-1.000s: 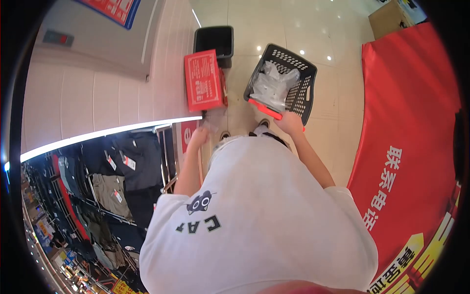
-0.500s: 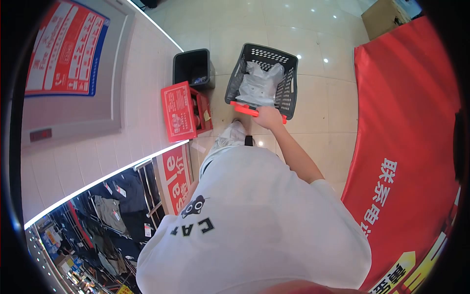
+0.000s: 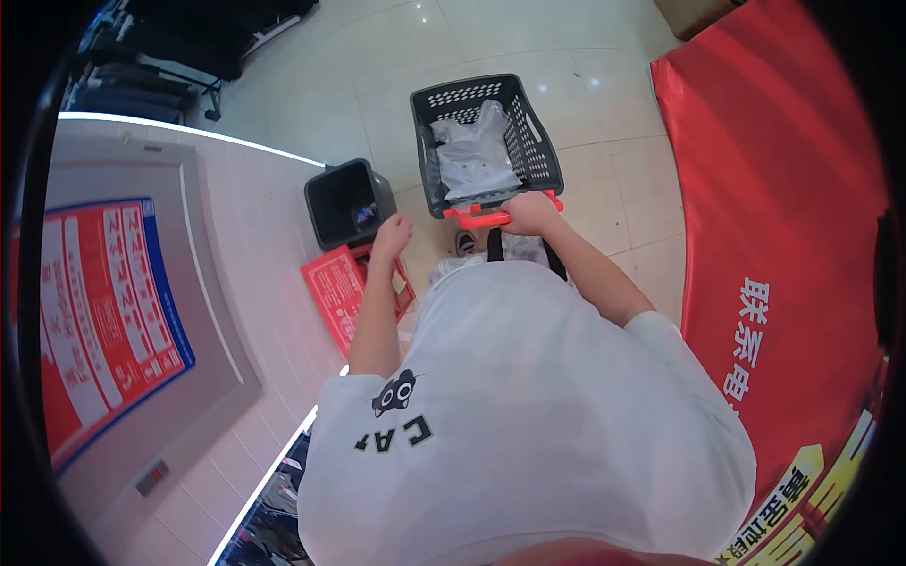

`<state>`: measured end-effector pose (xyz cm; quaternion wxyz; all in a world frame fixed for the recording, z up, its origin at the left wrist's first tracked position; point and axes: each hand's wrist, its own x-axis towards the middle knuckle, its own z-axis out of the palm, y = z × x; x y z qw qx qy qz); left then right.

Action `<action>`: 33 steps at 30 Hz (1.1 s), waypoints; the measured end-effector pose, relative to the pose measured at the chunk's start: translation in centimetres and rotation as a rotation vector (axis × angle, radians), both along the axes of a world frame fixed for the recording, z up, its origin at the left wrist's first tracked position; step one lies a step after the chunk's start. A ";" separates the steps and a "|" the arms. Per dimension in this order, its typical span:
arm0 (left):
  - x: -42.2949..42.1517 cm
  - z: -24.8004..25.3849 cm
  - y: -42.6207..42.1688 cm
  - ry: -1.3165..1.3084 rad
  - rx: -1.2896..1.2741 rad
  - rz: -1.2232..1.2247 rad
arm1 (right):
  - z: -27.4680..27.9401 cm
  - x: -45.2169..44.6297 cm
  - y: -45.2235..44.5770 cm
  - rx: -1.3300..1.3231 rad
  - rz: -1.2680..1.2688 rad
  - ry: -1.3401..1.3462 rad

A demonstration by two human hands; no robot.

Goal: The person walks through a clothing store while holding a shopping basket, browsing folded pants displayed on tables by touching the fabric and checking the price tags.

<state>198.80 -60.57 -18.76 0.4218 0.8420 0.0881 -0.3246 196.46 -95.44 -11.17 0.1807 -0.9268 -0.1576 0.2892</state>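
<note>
My right hand (image 3: pixel 530 214) is wrapped round the red handle (image 3: pixel 484 221) of a dark grey shopping basket (image 3: pixel 535 143). The basket hangs in front of my legs, with a crumpled translucent plastic bag (image 3: pixel 475 156) inside it. My left hand (image 3: pixel 393 236) is raised at the left of the basket, fingers curled in, and nothing shows in it. From this viewpoint it appears over the edge of a black bin (image 3: pixel 326 203) and a red box (image 3: pixel 332 288). I cannot tell whether it touches either. Part of the box is hidden behind my left forearm.
A white panelled wall (image 3: pixel 226 283) with a red and white notice (image 3: pixel 113 311) runs along the left. On the right stands a large red banner-covered surface (image 3: pixel 774 189), with a cardboard box (image 3: pixel 694 14) behind it. Clothes racks (image 3: pixel 170 57) are at the far left above the tiled floor.
My left hand has come up into view on the left. The view has turned, and the bin, red box and wall sit lower. My right hand keeps hold of the basket handle.
</note>
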 end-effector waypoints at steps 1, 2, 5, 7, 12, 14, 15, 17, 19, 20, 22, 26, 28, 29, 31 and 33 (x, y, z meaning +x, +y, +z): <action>2.5 2.0 -2.9 0.008 -0.072 0.037 | 0.1 1.6 -0.7 0.006 0.013 -0.015; 4.4 4.6 -6.1 -0.104 -0.178 -0.029 | 0.1 3.2 -1.1 0.014 0.027 -0.029; 6.8 5.3 -13.8 -0.191 -0.403 -0.239 | -0.5 7.7 -2.4 0.027 0.071 -0.052; 8.7 4.7 -17.3 -0.316 -0.283 -0.459 | -1.6 11.5 -3.2 0.054 0.102 -0.071; 16.7 3.5 -21.5 -0.220 -0.088 -0.521 | -1.8 21.2 -5.3 0.084 0.240 -0.093; 20.9 2.7 -22.6 -0.227 0.111 -0.584 | -3.4 25.7 -6.5 0.209 0.250 -0.151; 22.5 3.3 -23.1 -0.193 0.193 -0.549 | -4.2 27.9 -7.2 0.263 0.257 -0.164; 26.3 3.7 -24.8 -0.152 0.307 -0.458 | -5.3 33.5 -9.1 0.122 0.318 -0.168; 27.6 5.1 -26.4 -0.144 0.344 -0.329 | -2.6 36.9 -9.6 0.028 0.425 -0.119; 28.6 5.9 -26.6 -0.149 0.361 -0.230 | -2.8 38.7 -9.2 0.041 0.492 -0.096; 30.9 6.5 -26.5 -0.111 0.368 -0.179 | -2.4 42.3 -8.4 0.042 0.587 -0.075; 35.5 4.7 -24.4 -0.118 0.363 -0.158 | -2.0 48.3 -5.7 0.003 0.667 -0.099; 38.0 4.1 -23.8 -0.106 0.354 -0.082 | -2.4 50.6 -4.6 -0.008 0.690 -0.098; 39.3 4.4 -23.3 -0.084 0.351 -0.083 | -2.5 51.9 -3.7 0.036 0.679 -0.105; 42.3 5.6 -20.4 -0.077 0.366 -0.064 | -3.2 54.9 -1.5 0.156 0.618 -0.152; 44.5 6.3 -19.0 -0.112 0.258 -0.022 | -3.0 57.7 0.1 0.096 0.666 -0.137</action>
